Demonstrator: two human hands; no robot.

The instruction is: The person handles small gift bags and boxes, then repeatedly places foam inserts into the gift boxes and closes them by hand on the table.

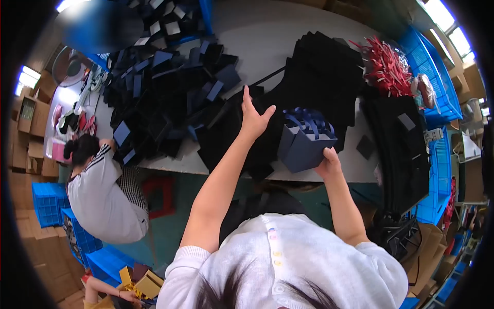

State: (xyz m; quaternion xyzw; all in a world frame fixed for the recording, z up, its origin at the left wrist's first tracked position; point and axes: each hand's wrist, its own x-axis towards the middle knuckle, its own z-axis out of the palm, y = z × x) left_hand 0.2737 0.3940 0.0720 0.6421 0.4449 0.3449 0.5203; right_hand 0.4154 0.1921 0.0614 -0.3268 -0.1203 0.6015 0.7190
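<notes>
My right hand (328,164) grips a small navy paper gift bag (300,153) by its lower right side, near the front edge of the table. Blue ribbon handles (309,121) curl out of the bag's top, and its pale inside shows. To the left of the bag, my left hand (256,117) is raised with thumb and fingers apart, holding nothing. Below that hand lie flat black pieces (221,141). Behind the bag spreads a stack of black sheets (321,77).
A large heap of dark blue and black folded pieces (164,87) covers the table's left side. Red ribbons (388,67) lie beside a blue crate (429,72) at right. A co-worker (105,193) sits at left; another person's hand (128,296) is near a yellow box (149,284).
</notes>
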